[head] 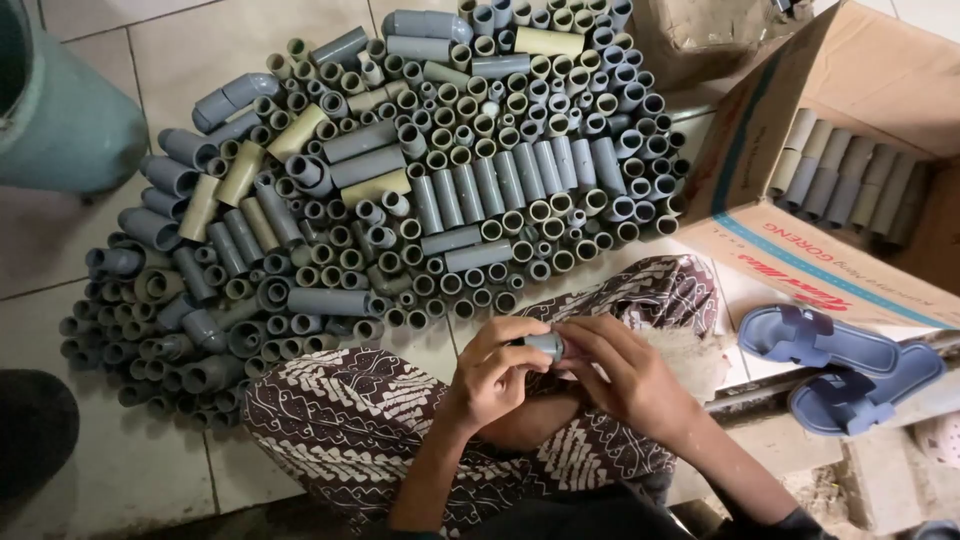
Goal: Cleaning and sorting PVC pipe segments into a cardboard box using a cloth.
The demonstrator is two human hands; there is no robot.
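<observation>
- A wide spread of short grey and olive plastic pipe pieces [400, 190] covers the pale tiled floor [150, 470], most standing on end with open mouths up, so the mass reads as a honeycomb of rings; longer sleeves and a few elbow bends lie on their sides among them, probably because they will not stand as neatly.
- An open cardboard box [800, 250] lies at the right with its flap folded down; inside, a tidy row of smooth tubes [840, 170] rests side by side, packed close, apparently to fill the space without gaps.
- A rounded teal container [60, 110] stands at the upper left edge, its surface matt and dull.
- The seated person's lap is draped in brown-and-white patterned cloth [340, 410], soft and creased, and serves as a working rest just beside the near edge of the heap.
- A pair of blue moulded slip-on sandals [840, 365] lies to the right, one overlapping the other, near the box.
- The left hand [495, 375] curls around a small grey fitting [546, 345], thumb and fingers closed on it above the lap.
- The right hand [625, 375] meets it from the other side, fingertips pinched on the same piece, so both hands hold it between them; the two-handed hold looks meant to steady the smooth, hard cylinder, of which only a short rounded end shows.
</observation>
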